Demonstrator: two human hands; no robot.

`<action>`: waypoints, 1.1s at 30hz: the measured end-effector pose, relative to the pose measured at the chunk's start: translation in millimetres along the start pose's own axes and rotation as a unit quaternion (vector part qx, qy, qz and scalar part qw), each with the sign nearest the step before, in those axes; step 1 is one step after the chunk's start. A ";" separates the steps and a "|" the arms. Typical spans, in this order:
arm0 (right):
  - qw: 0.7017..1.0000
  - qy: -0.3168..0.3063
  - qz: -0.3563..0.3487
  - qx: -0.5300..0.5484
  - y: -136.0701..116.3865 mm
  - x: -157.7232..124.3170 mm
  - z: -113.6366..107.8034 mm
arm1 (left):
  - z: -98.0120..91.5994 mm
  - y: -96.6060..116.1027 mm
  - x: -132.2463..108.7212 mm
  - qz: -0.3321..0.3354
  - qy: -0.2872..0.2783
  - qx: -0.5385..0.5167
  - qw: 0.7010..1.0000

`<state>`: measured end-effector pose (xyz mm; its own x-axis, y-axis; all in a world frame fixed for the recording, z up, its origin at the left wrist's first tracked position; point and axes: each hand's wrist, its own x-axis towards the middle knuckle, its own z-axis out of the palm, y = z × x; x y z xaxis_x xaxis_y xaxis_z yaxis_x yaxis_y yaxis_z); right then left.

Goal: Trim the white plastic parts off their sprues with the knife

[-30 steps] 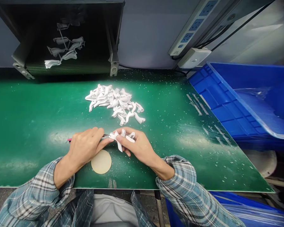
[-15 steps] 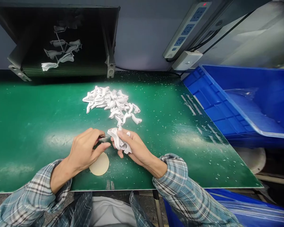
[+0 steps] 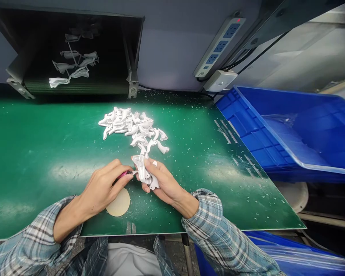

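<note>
My left hand (image 3: 103,188) is closed on a small pink-handled cutting tool (image 3: 126,173), mostly covered by the fingers. Its thin metal tip touches or nearly touches the white plastic parts (image 3: 143,171) in my right hand (image 3: 166,180). Several of these curved, hollow parts are bunched between my right thumb and fingers. Just beyond my hands lies a loose pile of similar white parts (image 3: 129,123) on the green tabletop (image 3: 195,161). A round cream-coloured disc (image 3: 119,203) lies flat beneath my left wrist and thumb side.
A dark conveyor (image 3: 74,88) at the back left carries white parts still joined on a branching sprue (image 3: 71,65). A power strip (image 3: 220,48) is mounted on the wall. At the right stands a blue bin (image 3: 261,134) with clear plastic inside. Small white scraps dot the table.
My left hand has turned slightly, bringing the tool's tip up to the white parts. The part at the front of my right hand is tilted differently. The view has shifted slightly rightward.
</note>
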<state>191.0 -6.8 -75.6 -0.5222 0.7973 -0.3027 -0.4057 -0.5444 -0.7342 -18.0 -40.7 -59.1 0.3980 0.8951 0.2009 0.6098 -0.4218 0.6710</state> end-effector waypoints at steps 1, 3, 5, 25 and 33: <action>1.000 0.000 0.001 -0.002 0.5 0.1 -0.4 | -0.8 0.3 0.3 -0.005 -0.005 -0.004 1.000; 1.000 0.005 0.003 -0.008 1.6 0.3 -1.0 | -2.6 1.2 0.9 -0.017 -0.015 -0.009 1.000; 1.000 0.012 0.003 -0.016 2.3 0.4 -0.9 | -3.9 1.7 0.9 -0.024 -0.021 -0.006 0.999; 0.999 0.031 -0.019 -0.024 9.3 1.5 3.6 | 3.0 1.3 -0.3 -0.098 0.086 -0.086 0.988; 0.997 -0.069 0.039 -0.018 7.9 1.8 -1.6 | -12.4 5.1 8.6 -0.134 0.069 -0.155 0.976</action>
<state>188.0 -9.2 -82.9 -0.6508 0.7077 -0.2750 -0.3339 -0.5921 -0.7335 -20.0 -33.4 -45.1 0.1439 0.9872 0.0689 0.4337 -0.1255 0.8923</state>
